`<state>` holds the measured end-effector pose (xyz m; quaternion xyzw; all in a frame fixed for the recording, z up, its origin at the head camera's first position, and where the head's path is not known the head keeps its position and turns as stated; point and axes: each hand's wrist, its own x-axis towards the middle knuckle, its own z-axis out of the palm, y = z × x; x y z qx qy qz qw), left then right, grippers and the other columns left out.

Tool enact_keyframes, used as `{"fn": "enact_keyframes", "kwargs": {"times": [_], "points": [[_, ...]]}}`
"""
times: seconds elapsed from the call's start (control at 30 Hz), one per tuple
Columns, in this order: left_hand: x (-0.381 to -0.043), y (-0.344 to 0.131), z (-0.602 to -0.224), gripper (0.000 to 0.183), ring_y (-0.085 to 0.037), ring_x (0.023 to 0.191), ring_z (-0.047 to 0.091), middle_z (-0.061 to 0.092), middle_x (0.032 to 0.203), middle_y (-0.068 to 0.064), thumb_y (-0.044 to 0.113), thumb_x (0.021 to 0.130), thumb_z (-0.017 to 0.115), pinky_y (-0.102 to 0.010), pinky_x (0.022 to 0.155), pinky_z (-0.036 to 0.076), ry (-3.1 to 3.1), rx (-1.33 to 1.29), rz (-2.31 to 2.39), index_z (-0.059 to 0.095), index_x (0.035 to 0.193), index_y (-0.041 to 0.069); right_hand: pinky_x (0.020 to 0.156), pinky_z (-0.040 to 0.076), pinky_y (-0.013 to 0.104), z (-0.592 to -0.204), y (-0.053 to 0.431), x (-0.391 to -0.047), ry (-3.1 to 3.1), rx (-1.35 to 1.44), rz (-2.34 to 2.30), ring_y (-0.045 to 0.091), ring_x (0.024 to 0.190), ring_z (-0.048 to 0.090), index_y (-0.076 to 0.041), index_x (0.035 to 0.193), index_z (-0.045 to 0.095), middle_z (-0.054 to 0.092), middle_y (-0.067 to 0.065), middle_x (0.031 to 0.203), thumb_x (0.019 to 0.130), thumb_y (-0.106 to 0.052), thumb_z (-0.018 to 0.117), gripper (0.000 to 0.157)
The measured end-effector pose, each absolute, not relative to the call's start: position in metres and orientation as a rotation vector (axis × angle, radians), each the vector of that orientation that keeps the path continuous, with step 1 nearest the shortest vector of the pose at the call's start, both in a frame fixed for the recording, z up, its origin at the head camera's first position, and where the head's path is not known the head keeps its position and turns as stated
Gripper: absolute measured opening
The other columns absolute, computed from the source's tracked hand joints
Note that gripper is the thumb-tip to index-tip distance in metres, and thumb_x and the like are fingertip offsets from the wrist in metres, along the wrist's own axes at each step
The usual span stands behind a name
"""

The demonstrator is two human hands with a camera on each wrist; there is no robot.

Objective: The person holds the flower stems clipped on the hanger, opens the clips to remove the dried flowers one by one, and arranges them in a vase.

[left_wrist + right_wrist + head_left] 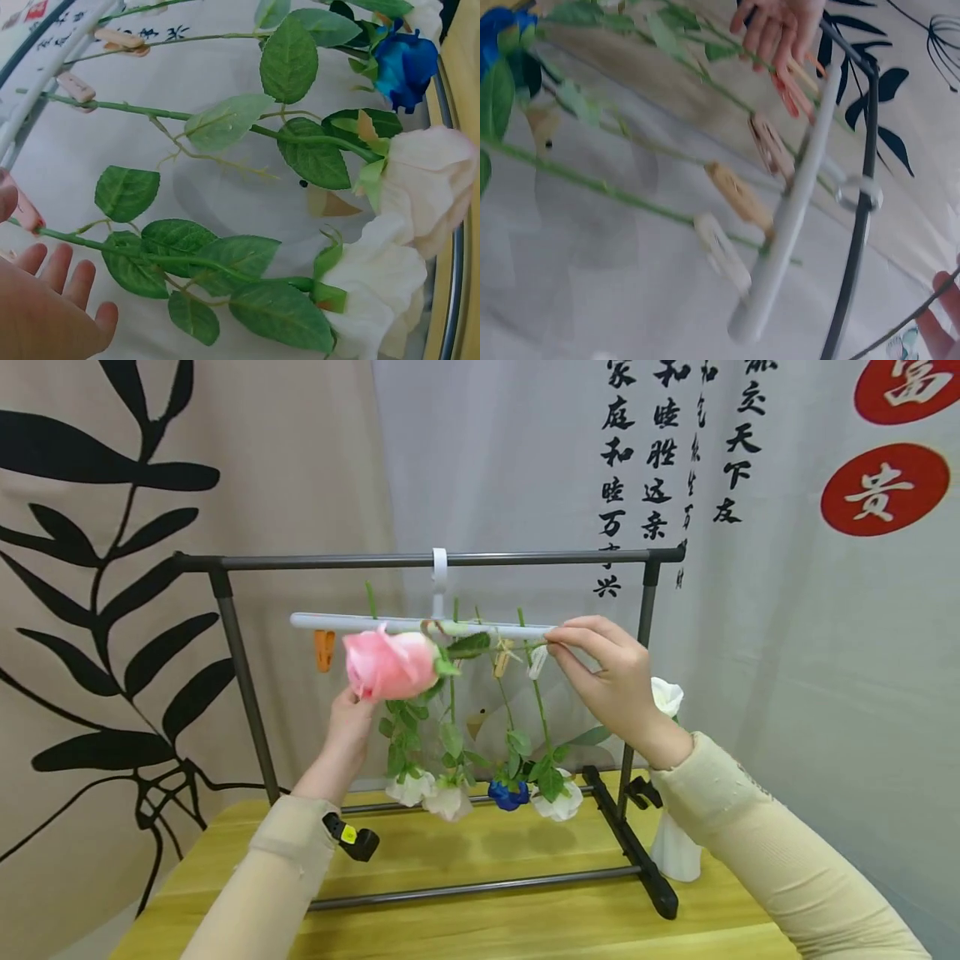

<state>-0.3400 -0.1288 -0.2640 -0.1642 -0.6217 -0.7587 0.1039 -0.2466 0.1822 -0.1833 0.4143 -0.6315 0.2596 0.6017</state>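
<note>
While right grip (611, 672) pinches pink rose's stem (525, 647), left grip (49, 307) touches pink clip (25, 210), pinch unclear.

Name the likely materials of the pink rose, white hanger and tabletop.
Pink rose: possibly fabric, soft matte petals; a real bloom isn't excluded. White hanger: probably smooth plastic, given its even white surface. Tabletop: wood or wood-look laminate, satin, showing yellowish grain.
</note>
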Motion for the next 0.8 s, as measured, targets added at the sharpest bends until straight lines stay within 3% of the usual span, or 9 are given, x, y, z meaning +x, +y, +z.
{"fn": "enact_keyframes", "kwargs": {"times": [0.03,0.13,0.4,0.5,0.6,0.7,0.8], "points": [[-0.341,-0.129,-0.266,0.04,-0.02,0.126,0.044,0.054,0.136,-0.008,0.022,0.098,0.058,-0.037,0.109,0.029,-1.914,-0.284,-2.11,0.054,0.135,0.008,0.084,0.047,0.02,-0.18,0.185,-0.246,-1.46,0.944,0.608,0.027,0.082,0.065,0.0,0.091,0.075,0.07,0.012,0.088,0.074,0.011,0.077,0.021],[-0.346,-0.129,-0.267,0.055,-0.022,0.135,0.036,0.041,0.149,-0.013,0.026,0.099,0.057,-0.041,0.111,0.026,-1.913,-0.342,-2.149,0.038,0.149,0.009,0.082,0.047,0.02,-0.169,0.194,-0.242,-1.454,0.901,0.618,0.024,0.081,0.065,0.0,0.091,0.075,0.071,0.011,0.087,0.075,0.011,0.076,0.02],[-0.35,-0.123,-0.266,0.054,-0.014,0.122,0.043,0.049,0.143,-0.009,0.029,0.099,0.057,-0.037,0.102,0.03,-1.849,-0.314,-2.198,0.041,0.148,0.014,0.073,0.051,0.018,-0.153,0.228,-0.238,-1.527,0.748,0.645,0.004,0.079,0.062,0.002,0.092,0.075,0.071,0.011,0.087,0.079,0.011,0.074,0.016],[-0.351,-0.12,-0.266,0.054,-0.01,0.114,0.048,0.058,0.132,0.0,0.03,0.098,0.059,-0.033,0.097,0.033,-1.802,-0.287,-2.204,0.043,0.147,0.013,0.074,0.05,0.015,-0.157,0.242,-0.238,-1.592,0.675,0.637,0.003,0.081,0.062,0.003,0.095,0.074,0.071,0.013,0.089,0.081,0.009,0.073,0.015],[-0.352,-0.118,-0.267,0.046,-0.009,0.104,0.053,0.066,0.11,0.009,0.027,0.097,0.061,-0.031,0.089,0.034,-1.727,-0.257,-2.221,0.052,0.139,0.01,0.074,0.049,0.013,-0.163,0.254,-0.238,-1.637,0.604,0.66,0.002,0.081,0.06,0.004,0.096,0.074,0.071,0.014,0.09,0.083,0.007,0.072,0.013],[-0.353,-0.116,-0.268,0.031,-0.01,0.098,0.054,0.066,0.092,0.014,0.025,0.096,0.063,-0.03,0.085,0.035,-1.684,-0.247,-2.226,0.06,0.125,0.012,0.072,0.047,0.011,-0.167,0.266,-0.237,-1.659,0.539,0.701,-0.003,0.079,0.059,0.004,0.096,0.074,0.071,0.014,0.09,0.083,0.005,0.073,0.012],[-0.355,-0.114,-0.268,0.017,-0.011,0.095,0.053,0.065,0.085,0.014,0.024,0.096,0.063,-0.031,0.084,0.036,-1.662,-0.258,-2.231,0.063,0.111,0.017,0.069,0.046,0.009,-0.169,0.279,-0.235,-1.673,0.475,0.739,-0.006,0.077,0.058,0.004,0.096,0.074,0.071,0.015,0.09,0.084,0.005,0.072,0.012]]}}
